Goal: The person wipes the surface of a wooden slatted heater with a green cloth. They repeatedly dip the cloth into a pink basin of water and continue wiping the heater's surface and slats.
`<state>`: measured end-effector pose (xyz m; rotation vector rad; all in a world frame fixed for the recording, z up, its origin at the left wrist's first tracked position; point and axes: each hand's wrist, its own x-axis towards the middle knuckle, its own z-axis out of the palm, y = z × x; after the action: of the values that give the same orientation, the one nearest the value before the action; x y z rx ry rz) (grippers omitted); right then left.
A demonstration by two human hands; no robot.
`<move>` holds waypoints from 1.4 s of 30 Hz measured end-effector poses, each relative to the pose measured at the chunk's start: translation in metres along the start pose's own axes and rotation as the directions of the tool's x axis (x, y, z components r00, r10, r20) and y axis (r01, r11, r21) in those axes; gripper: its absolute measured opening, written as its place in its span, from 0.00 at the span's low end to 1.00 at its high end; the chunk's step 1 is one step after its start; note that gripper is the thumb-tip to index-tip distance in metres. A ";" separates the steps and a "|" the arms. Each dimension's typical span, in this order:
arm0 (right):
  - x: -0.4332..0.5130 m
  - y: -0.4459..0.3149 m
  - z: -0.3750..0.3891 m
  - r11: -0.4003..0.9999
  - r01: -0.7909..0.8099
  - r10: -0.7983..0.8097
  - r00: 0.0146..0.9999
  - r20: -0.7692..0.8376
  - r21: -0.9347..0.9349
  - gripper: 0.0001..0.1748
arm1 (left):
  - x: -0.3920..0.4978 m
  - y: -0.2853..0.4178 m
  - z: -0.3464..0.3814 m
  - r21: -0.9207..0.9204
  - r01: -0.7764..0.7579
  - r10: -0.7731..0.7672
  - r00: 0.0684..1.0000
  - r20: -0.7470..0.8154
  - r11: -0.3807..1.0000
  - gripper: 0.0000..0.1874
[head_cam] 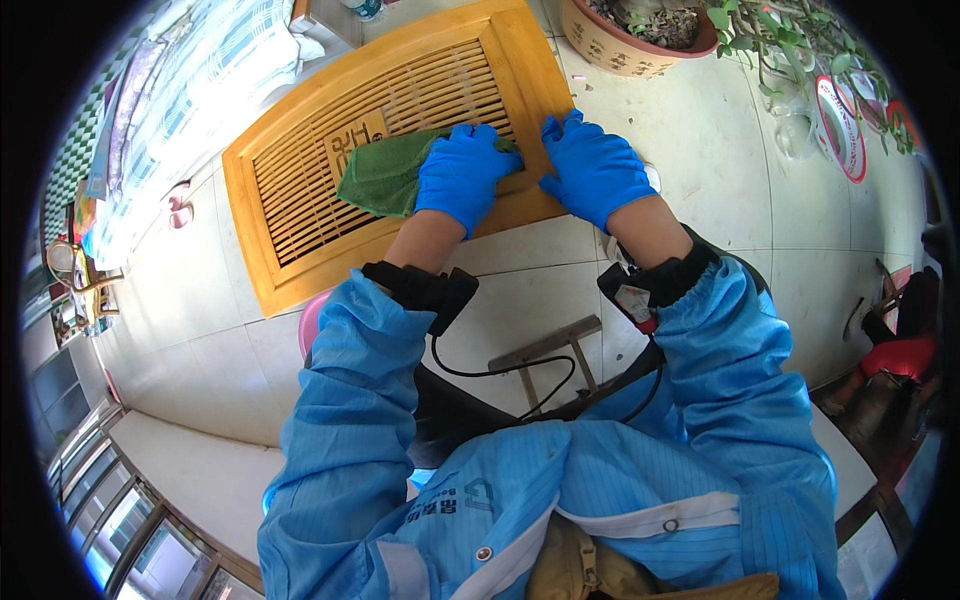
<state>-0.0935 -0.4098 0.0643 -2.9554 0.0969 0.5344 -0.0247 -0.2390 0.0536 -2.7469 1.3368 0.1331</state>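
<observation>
A low yellow wooden table (pixel 296 289) with a slatted top and a carved panel (pixel 355 142) lies across the upper middle of the head view. My left hand (pixel 463 174), in a blue glove, presses a folded green cloth (pixel 386 171) onto the slats near the table's right part, its fingers curled over the cloth. Gloved in blue too, my right hand (pixel 595 169) rests at the right edge of the frame, fingers bent over the wood. The underside of the table is hidden.
A potted plant (pixel 641 52) stands beyond the table's right corner. A pink basin (pixel 309 326) shows partly beside my left sleeve. Between my legs is a small wooden stool (pixel 547 346). A bed with checked bedding (pixel 225 82) is at upper left. Another person (pixel 904 356) is at far right.
</observation>
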 end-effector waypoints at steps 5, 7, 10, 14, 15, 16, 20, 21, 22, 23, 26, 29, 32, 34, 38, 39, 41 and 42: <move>0.001 -0.002 -0.005 0.999 0.020 -0.020 1.000 -0.008 -0.051 0.38 | -0.006 0.005 -0.005 0.001 0.084 -0.084 0.996 0.008 0.996 0.11; 0.001 -0.003 -0.005 0.999 0.009 -0.009 1.000 0.001 -0.031 0.38 | -0.014 -0.001 -0.006 0.059 0.013 -0.009 0.997 -0.071 0.998 0.11; -0.001 -0.005 -0.004 0.998 0.016 -0.019 0.999 -0.048 -0.063 0.38 | -0.032 -0.015 -0.002 0.065 0.107 -0.104 0.993 -0.052 0.992 0.12; -0.001 -0.009 -0.004 0.998 0.007 -0.010 0.999 -0.046 -0.068 0.38 | -0.052 -0.035 0.003 -0.015 0.385 -0.385 0.923 0.008 0.923 0.16; -0.002 -0.009 -0.005 0.997 0.003 -0.006 0.999 -0.041 -0.072 0.37 | -0.057 -0.041 0.003 -0.047 0.432 -0.432 0.902 0.019 0.901 0.17; -0.002 -0.010 -0.005 0.997 -0.003 0.000 0.999 -0.037 -0.073 0.36 | -0.061 -0.047 0.003 -0.078 0.478 -0.477 0.878 0.031 0.875 0.18; -0.002 -0.015 -0.008 0.990 -0.007 0.000 0.999 -0.050 -0.141 0.37 | -0.078 -0.070 -0.001 -0.103 0.556 -0.553 0.831 0.059 0.825 0.19; -0.001 -0.016 -0.008 0.990 -0.005 0.000 0.999 -0.038 -0.140 0.38 | -0.082 -0.075 -0.002 -0.091 0.573 -0.568 0.819 0.077 0.814 0.19; 0.000 -0.015 -0.009 0.990 -0.009 0.008 1.000 -0.009 -0.140 0.38 | -0.085 -0.080 -0.003 -0.085 0.599 -0.591 0.800 0.102 0.796 0.19; 0.001 -0.015 -0.010 0.991 -0.012 0.013 1.000 0.010 -0.137 0.39 | -0.088 -0.086 -0.003 -0.085 0.625 -0.615 0.780 0.118 0.776 0.19; 0.001 -0.016 -0.009 0.987 -0.025 0.028 1.000 0.014 -0.157 0.40 | -0.099 -0.110 -0.010 -0.092 0.630 -0.600 0.768 0.222 0.772 0.18; 0.001 -0.015 -0.009 0.985 -0.031 0.039 0.998 0.044 -0.168 0.41 | -0.115 -0.145 -0.022 -0.335 0.667 -0.599 0.745 0.294 0.665 0.16; -0.001 -0.015 -0.008 0.987 -0.019 0.019 1.000 -0.004 -0.163 0.39 | -0.135 -0.179 -0.034 -0.059 0.663 -0.633 0.734 0.246 0.746 0.18; -0.001 -0.014 -0.009 0.986 -0.005 0.007 1.000 0.013 -0.165 0.40 | -0.146 -0.193 -0.040 0.013 0.769 -0.753 0.623 0.212 0.640 0.20; -0.001 -0.015 -0.009 0.985 -0.002 0.001 1.000 -0.003 -0.173 0.41 | -0.164 -0.208 -0.053 0.060 0.888 -0.859 0.457 -0.232 0.456 0.22; -0.001 -0.015 -0.009 0.986 -0.002 0.004 1.000 0.010 -0.167 0.41 | -0.167 -0.211 -0.057 0.009 0.889 -0.818 0.426 -0.387 0.458 0.22; -0.001 -0.014 -0.010 0.989 0.001 0.002 1.000 0.019 -0.150 0.41 | -0.170 -0.216 -0.062 -0.069 0.866 -0.727 0.370 -0.578 0.495 0.21; -0.001 -0.014 -0.010 0.987 -0.005 0.009 1.000 0.024 -0.159 0.41 | -0.170 -0.217 -0.062 -0.156 0.848 -0.724 0.320 -0.611 0.507 0.21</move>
<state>-0.0903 -0.3973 0.0754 -3.1026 0.0652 0.6068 0.0442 0.0197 0.1427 -2.9710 -0.2106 -0.9890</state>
